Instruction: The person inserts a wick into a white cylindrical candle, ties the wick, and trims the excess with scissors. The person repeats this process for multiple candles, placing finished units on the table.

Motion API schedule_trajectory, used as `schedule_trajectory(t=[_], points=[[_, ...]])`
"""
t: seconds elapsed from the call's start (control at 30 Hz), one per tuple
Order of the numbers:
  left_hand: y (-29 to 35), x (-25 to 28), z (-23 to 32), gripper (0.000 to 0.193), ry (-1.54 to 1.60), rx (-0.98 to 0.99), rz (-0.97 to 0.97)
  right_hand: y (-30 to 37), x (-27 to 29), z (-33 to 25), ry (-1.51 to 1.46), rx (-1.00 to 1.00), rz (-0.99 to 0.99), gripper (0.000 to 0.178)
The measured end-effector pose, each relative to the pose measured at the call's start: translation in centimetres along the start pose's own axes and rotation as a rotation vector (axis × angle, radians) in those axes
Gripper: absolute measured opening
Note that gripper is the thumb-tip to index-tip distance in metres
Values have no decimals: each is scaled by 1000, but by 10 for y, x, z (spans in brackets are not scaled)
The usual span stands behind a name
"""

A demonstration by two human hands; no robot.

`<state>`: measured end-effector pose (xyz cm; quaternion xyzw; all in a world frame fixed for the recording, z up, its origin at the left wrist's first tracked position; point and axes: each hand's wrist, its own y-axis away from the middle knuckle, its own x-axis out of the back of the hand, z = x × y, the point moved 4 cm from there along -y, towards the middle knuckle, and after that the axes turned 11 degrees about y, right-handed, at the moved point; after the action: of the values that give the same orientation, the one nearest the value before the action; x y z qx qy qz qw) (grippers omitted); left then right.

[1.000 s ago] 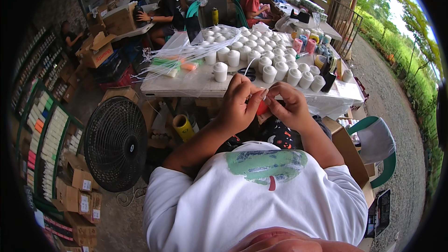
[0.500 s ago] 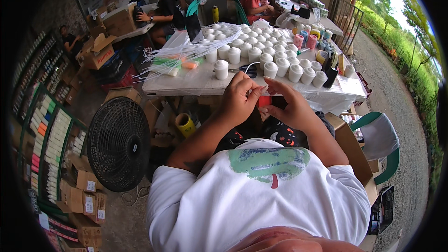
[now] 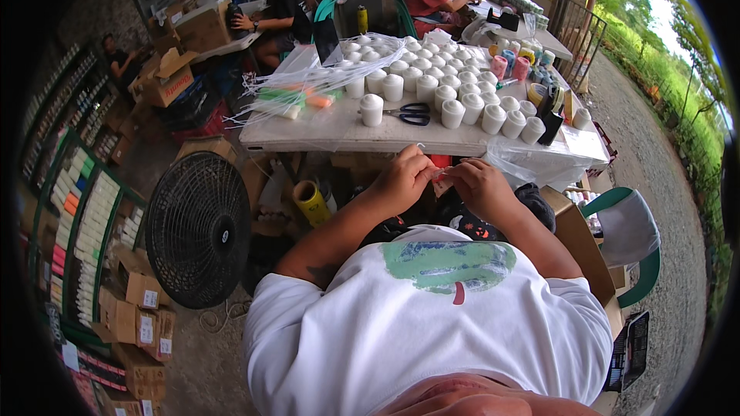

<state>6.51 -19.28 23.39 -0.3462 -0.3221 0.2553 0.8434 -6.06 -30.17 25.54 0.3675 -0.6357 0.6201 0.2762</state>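
1. Pinching a small pale piece between both sets of fingertips, your left hand and right hand sit together just below the near edge of the white table. Both are closed on that piece; it is too small to tell what it is, though a bit of red shows behind it.

2. You hold the work low and close to your body, over your lap, probably because fine fingertip work is steadier there than out over the crowded tabletop.

3. Rows of white cylinders stand upright across the middle and far part of the table, packed side by side; a few coloured ones stand at the far right. One white cylinder stands alone nearer you, apart from the rows.

4. Black-handled scissors lie flat just in front of the rows, within easy reach of either hand, which suits a tool picked up often.

5. A loose sheaf of clear plastic strips with orange and green items under it spreads over the table's left part. A clear plastic bag hangs at the near right edge.

6. A black floor fan stands to your left, beside cardboard boxes. Other people sit at tables farther back.
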Motion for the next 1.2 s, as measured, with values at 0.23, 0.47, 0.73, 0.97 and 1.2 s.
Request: schedule_trajectory(t=[0.23,0.47,0.73,0.97,1.2], points=[[-1,3,-11,7,16,35,-39,0,2,-1,120,64,67,14],[-40,49,-86,40,79,227,63,26,39,17,-105,-296,-9,10],[-27,66,-234,82,-347,679,402,48,83,34,-199,-359,172,14],[-50,71,-117,65,1334,631,642,72,110,49,-265,-436,357,11],[-44,85,-64,65,1446,525,470,62,100,46,-374,-432,436,10]])
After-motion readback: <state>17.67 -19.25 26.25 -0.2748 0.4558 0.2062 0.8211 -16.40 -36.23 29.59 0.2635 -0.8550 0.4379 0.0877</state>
